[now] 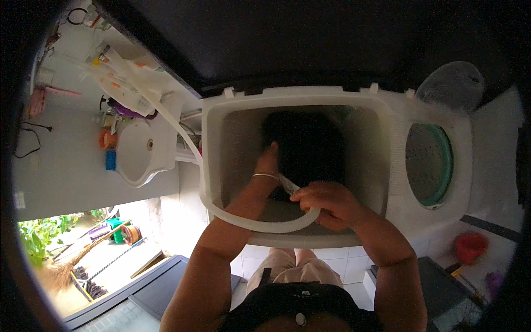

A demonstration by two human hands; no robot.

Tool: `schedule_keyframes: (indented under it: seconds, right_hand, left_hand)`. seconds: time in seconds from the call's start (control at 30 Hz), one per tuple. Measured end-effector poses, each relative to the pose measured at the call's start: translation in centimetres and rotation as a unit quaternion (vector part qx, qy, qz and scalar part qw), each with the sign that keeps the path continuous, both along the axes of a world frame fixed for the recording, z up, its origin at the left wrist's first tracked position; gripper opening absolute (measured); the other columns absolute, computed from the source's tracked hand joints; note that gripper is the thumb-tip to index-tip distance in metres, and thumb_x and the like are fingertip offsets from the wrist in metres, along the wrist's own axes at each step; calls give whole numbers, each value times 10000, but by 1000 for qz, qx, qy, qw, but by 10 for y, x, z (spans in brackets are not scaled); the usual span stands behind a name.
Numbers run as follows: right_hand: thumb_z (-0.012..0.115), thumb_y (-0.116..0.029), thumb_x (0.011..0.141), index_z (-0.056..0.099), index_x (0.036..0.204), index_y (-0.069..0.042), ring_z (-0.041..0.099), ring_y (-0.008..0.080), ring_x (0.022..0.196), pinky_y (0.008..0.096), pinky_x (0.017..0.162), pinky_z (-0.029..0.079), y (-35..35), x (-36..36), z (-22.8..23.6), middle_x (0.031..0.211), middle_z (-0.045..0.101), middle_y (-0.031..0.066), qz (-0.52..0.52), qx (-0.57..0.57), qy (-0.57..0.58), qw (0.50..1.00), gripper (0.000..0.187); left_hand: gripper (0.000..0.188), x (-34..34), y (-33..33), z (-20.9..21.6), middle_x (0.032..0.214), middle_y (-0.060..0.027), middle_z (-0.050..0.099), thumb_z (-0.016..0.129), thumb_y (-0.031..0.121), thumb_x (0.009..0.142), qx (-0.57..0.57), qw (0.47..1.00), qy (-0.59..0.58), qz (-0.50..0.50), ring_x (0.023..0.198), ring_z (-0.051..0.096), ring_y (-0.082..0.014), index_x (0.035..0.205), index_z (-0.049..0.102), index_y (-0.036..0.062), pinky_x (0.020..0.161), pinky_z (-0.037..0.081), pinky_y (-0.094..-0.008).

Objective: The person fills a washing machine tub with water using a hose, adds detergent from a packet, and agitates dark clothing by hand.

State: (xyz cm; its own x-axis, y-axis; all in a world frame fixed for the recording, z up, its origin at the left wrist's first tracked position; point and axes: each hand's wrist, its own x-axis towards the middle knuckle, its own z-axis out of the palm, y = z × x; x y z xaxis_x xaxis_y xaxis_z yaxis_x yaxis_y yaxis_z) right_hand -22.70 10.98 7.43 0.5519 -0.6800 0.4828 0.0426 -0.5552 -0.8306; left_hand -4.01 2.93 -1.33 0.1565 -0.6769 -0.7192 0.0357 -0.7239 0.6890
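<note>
My right hand point(329, 205) is closed around the end of a white ribbed hose point(260, 226) over the near side of a washing machine tub point(365, 141). A clear stream, apparently water, comes from the hose end toward my left hand. Inside the tub lies a large dark heap point(310, 141) that looks like cloth. My left hand point(267, 161), with a bangle on its wrist, reaches down against the heap's left side. Its fingers are mostly hidden in the dark, so its grip cannot be told. The hose loops over my left forearm and the tub's left edge.
Right of the tub is a round opening with a green ring point(447, 166); a mesh cover point(453, 86) rests behind it. A raised dark lid point(310, 44) stands at the back. To the left are a white washbasin point(135, 160) and a doorway; a red bucket point(470, 247) sits at lower right.
</note>
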Motion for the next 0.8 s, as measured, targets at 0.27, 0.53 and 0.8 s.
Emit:
schedule_keyframes:
  seconds: [0.27, 0.53, 0.8]
  right_hand:
    - [609, -85, 701, 587, 936, -52, 630, 255, 749, 353, 636, 507, -10, -6, 3, 983, 636, 151, -93, -84, 36, 992, 238]
    - [619, -62, 713, 589, 923, -50, 620, 213, 668, 320, 564, 495, -9, 2, 6, 1015, 636, 137, -81, -89, 25, 992, 212]
    - [639, -58, 684, 578, 984, -53, 604, 331, 980, 425, 811, 509, -8, 3, 5, 1183, 570, 146, -62, -100, 80, 990, 306]
  left_hand:
    - [309, 13, 0, -54, 1052, -206, 613, 499, 219, 883, -242, 503, -473, -682, 941, 607, -356, 1103, 612, 34, 776, 494, -427]
    - [365, -11, 18, 50, 1024, -213, 635, 505, 356, 909, -102, 618, -237, -743, 950, 619, -318, 1066, 637, 54, 783, 502, -386]
    - [351, -10, 23, 36, 1012, -207, 639, 514, 345, 906, -123, 632, -218, -734, 933, 623, -311, 1055, 639, 53, 772, 503, -384]
